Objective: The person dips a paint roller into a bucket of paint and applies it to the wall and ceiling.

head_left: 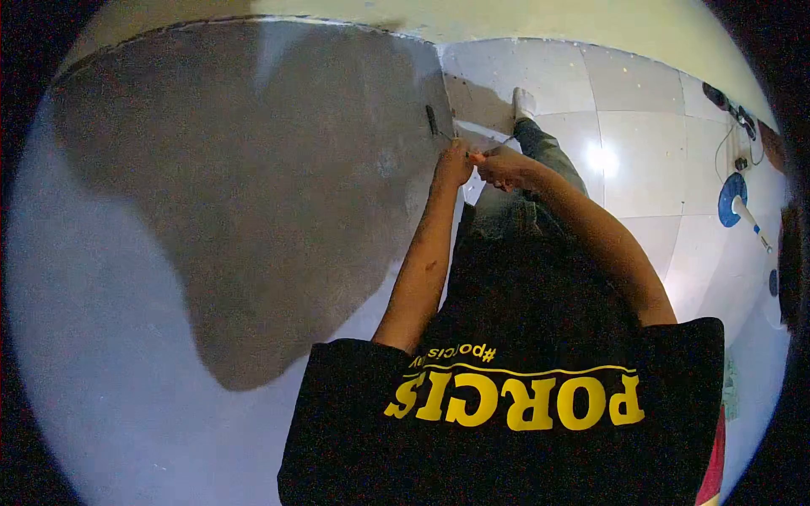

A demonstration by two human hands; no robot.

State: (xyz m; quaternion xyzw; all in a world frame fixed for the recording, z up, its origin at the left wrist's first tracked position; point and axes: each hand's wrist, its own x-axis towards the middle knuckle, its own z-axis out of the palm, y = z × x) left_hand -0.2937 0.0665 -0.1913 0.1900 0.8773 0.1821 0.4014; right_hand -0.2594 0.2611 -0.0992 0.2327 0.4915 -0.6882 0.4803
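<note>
A small dark roller (431,120) rests against or close to the grey wall surface, its thin wire frame running back to my hands. My left hand (456,162) is closed around the tool near the wire. Just to the right, my right hand (504,169) is closed on the orange handle end (477,158), its fingers curled. The two hands are close together, in front of my legs. Most of the handle is hidden by the fingers.
Pale floor tiles (641,152) lie on the right, meeting the wall at a corner. A blue round object with a white handle (731,200) lies there, near a cable and dark items (741,164). My foot (524,103) is beyond my hands.
</note>
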